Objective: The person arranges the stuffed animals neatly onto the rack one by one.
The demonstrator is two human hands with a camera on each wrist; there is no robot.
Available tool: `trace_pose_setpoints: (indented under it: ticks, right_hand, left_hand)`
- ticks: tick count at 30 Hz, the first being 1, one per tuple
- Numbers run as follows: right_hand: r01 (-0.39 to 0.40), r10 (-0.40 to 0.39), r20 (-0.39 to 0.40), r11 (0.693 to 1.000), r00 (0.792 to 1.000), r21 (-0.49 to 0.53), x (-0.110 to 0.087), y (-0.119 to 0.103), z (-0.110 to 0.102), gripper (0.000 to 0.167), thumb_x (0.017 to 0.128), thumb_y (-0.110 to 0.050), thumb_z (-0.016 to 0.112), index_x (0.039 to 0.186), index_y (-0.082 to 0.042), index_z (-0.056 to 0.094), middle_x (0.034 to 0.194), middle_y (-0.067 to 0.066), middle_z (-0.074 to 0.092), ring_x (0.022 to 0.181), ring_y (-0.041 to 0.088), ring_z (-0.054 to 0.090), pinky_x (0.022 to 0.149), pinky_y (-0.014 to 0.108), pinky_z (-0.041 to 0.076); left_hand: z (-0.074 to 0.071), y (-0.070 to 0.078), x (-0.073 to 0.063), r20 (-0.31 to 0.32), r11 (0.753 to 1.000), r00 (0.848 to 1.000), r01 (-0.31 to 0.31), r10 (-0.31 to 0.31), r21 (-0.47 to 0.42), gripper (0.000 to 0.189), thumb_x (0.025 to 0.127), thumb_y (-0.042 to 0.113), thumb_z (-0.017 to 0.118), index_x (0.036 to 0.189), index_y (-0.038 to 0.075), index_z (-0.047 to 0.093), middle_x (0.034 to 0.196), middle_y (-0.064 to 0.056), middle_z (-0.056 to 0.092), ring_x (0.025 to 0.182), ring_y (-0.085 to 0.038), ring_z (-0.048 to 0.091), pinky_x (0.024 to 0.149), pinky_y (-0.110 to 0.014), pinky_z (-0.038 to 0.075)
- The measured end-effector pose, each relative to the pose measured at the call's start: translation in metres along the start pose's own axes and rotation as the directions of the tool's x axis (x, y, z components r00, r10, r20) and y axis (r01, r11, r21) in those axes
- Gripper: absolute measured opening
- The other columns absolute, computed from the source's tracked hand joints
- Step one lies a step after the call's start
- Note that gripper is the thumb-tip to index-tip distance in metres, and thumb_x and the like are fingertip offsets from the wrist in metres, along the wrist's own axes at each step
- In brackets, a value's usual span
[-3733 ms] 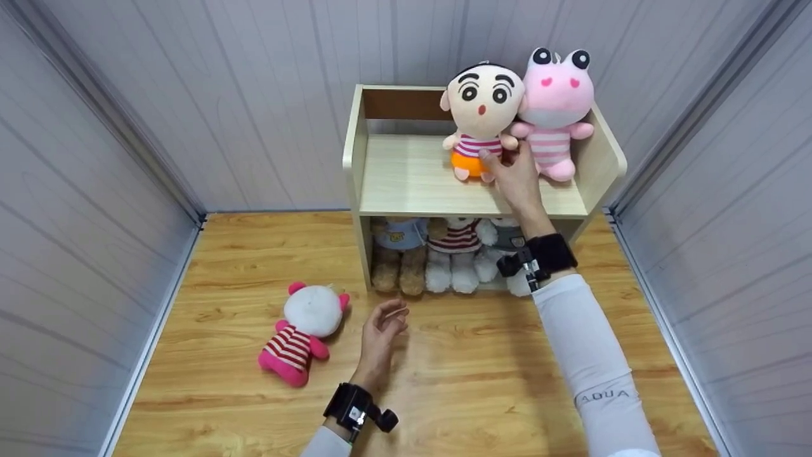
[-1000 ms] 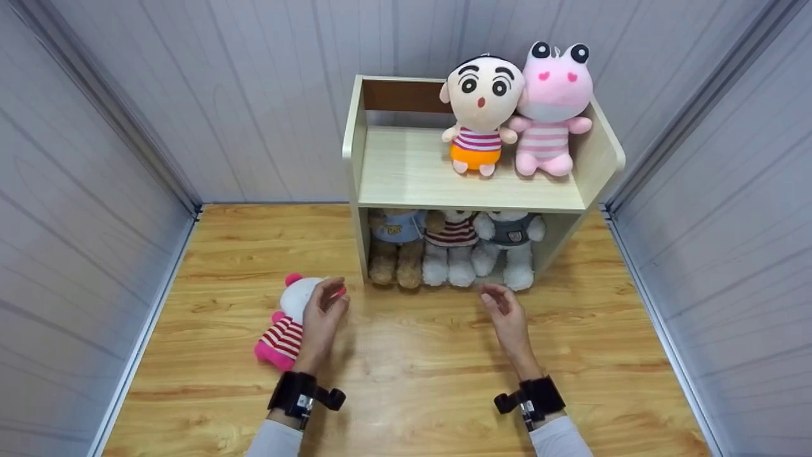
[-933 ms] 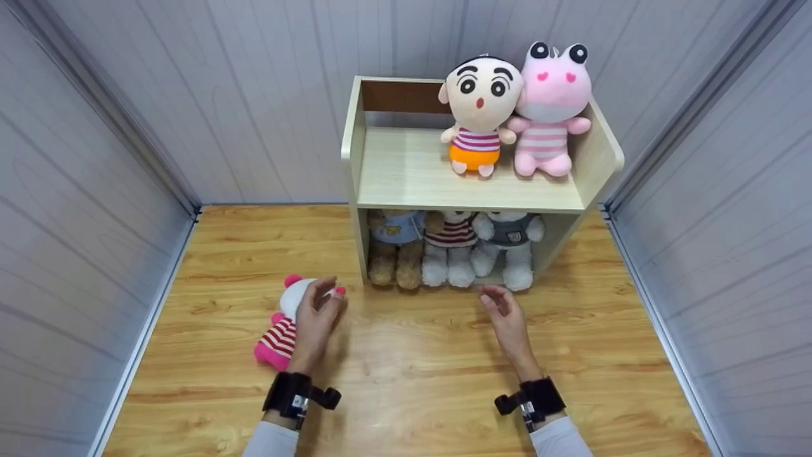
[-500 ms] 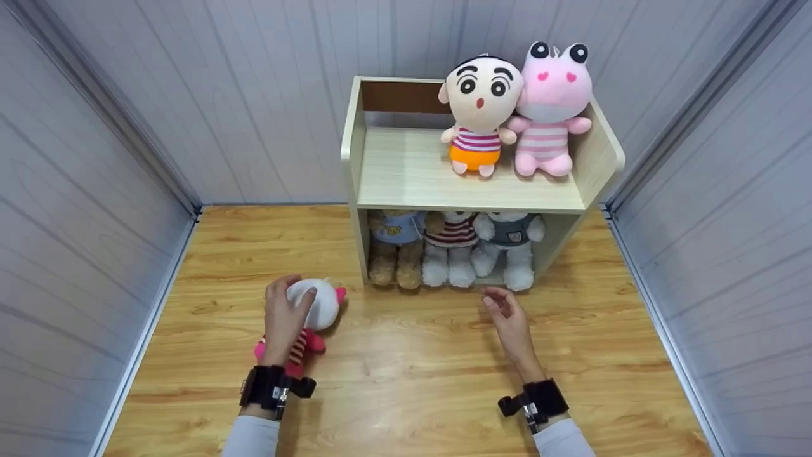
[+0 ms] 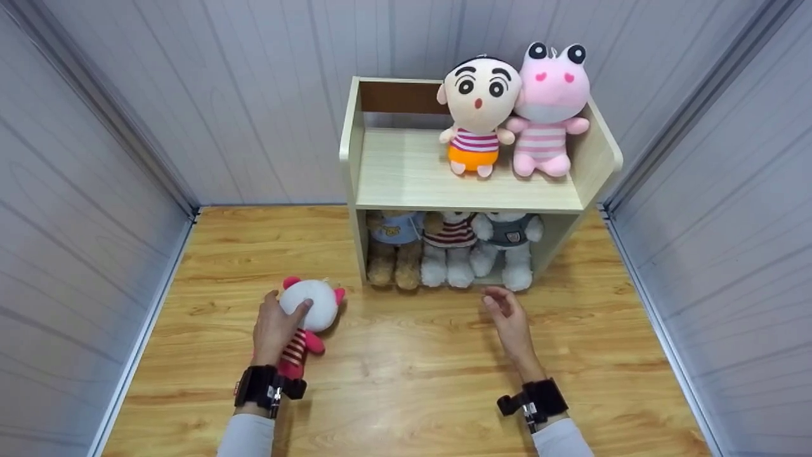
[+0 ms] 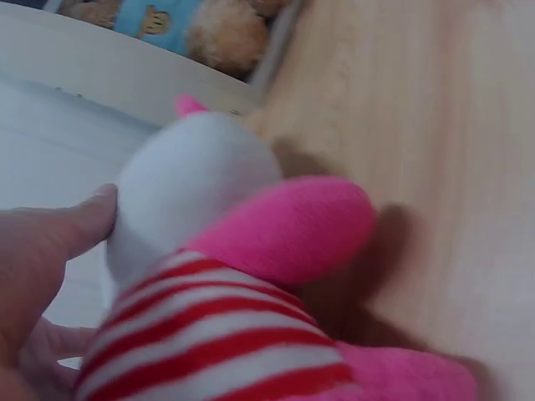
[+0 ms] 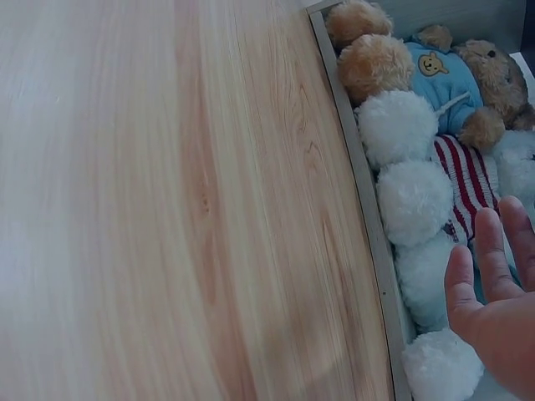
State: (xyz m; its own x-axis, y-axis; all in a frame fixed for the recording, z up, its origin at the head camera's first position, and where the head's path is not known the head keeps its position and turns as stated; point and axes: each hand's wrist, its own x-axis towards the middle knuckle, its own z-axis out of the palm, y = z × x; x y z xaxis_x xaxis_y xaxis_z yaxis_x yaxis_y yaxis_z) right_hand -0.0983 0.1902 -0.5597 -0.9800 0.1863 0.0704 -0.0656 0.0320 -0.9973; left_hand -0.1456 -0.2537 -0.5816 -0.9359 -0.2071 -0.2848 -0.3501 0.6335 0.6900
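A plush toy (image 5: 319,307) with a white head, pink ears and limbs and a red-and-white striped body lies on the floor, its head toward the shelf. My left hand (image 5: 274,328) grips it at the neck, thumb on the white head and fingers round the far side. In the left wrist view, the thumb (image 6: 88,219) presses the white head just above the striped body (image 6: 221,334); other fingers are partly hidden under the toy. My right hand (image 5: 507,320) holds nothing, fingers relaxed over the floor in front of the lower shelf.
A pale wooden shelf unit (image 5: 406,174) stands against the back wall. On top sit a boy doll (image 5: 480,105) in orange shorts and a pink frog plush (image 5: 550,114). Below sit a brown bear (image 5: 394,254), a white bear in stripes (image 5: 449,260) and one in grey (image 5: 512,254).
The right hand has let go of the boy doll on the shelf and come down over the floor. The left hand has moved left and taken hold of the striped plush toy.
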Motion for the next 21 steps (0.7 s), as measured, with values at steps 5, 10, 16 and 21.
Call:
trace_pose_setpoints:
  ticks: [5, 10, 16, 21]
  right_hand:
    - [0.007, -0.007, 0.011, 1.0, 1.0, -0.006, 0.0, 0.0, 0.0, 0.033, 0.104, -0.004, 0.061, 0.129, 0.016, 0.056, 0.13, 0.036, 0.058, 0.115, 0.026, 0.063, 0.095, 0.027, 0.052]
    - [0.009, -0.009, 0.026, 1.0, 1.0, 0.009, 0.0, 0.001, -0.001, 0.031, 0.104, -0.003, 0.059, 0.129, 0.017, 0.055, 0.13, 0.036, 0.058, 0.12, 0.038, 0.059, 0.098, 0.034, 0.053]
    - [-0.008, 0.007, 0.027, 1.0, 1.0, 0.01, 0.001, 0.004, -0.002, 0.03, 0.105, -0.002, 0.058, 0.129, 0.016, 0.056, 0.125, 0.022, 0.065, 0.117, 0.027, 0.063, 0.098, 0.034, 0.053]
    - [-0.02, 0.019, 0.016, 1.0, 1.0, 0.012, 0.008, 0.021, -0.006, 0.031, 0.105, -0.002, 0.057, 0.131, 0.015, 0.055, 0.132, 0.035, 0.057, 0.122, 0.035, 0.06, 0.097, 0.025, 0.052]
  left_hand:
    - [0.002, -0.003, -0.001, 0.066, 0.999, 0.997, 0.029, -0.03, 0.015, 0.097, 0.1, 0.056, 0.06, 0.156, -0.013, 0.02, 0.147, -0.043, 0.041, 0.134, -0.054, 0.047, 0.107, -0.062, 0.043]
    - [0.004, -0.006, 0.0, 0.095, 1.0, 0.995, 0.023, -0.024, 0.013, 0.095, 0.1, 0.061, 0.056, 0.154, -0.011, 0.025, 0.142, -0.042, 0.047, 0.126, -0.053, 0.054, 0.099, -0.062, 0.047]
    - [0.005, -0.009, 0.0, 0.044, 1.0, 0.999, 0.022, -0.021, -0.008, 0.09, 0.099, 0.057, 0.06, 0.155, -0.007, 0.03, 0.144, -0.039, 0.048, 0.129, -0.053, 0.053, 0.101, -0.063, 0.047]
    - [-0.001, -0.007, -0.004, -0.007, 0.999, 1.0, 0.012, -0.012, -0.043, 0.087, 0.099, 0.056, 0.063, 0.155, -0.004, 0.034, 0.143, -0.038, 0.05, 0.128, -0.051, 0.054, 0.102, -0.06, 0.047]
